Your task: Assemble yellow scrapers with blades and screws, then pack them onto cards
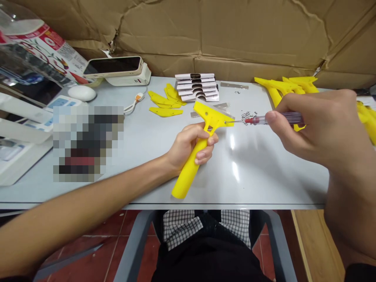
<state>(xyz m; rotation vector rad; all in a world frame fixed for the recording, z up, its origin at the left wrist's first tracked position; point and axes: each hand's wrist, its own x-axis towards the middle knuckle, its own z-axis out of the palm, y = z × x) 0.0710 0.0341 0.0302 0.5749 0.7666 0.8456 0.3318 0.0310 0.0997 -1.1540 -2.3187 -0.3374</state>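
My left hand (194, 147) is wrapped round the handle of a yellow scraper (188, 172), whose wide head tilts up and away from me. A clear strip shows along the head's far edge. In my right hand (320, 125) is a screwdriver (261, 119) with a red and clear handle, held level. Its tip meets a screw at the right end of the scraper head. Just behind the shaft lies a small pile of screws (247, 116). A metal blade (223, 105) lies partly hidden behind the head.
Yellow flat pieces (166, 112) and stacked white blade packs (197, 87) lie behind the scraper. Another metal strip (234, 85) rests further back. More yellow scrapers (283, 86) sit at the back right. Leftward are a phone (114, 65), a mouse (82, 93) and a bottle (49, 47). Cardboard (229, 35) walls the back.
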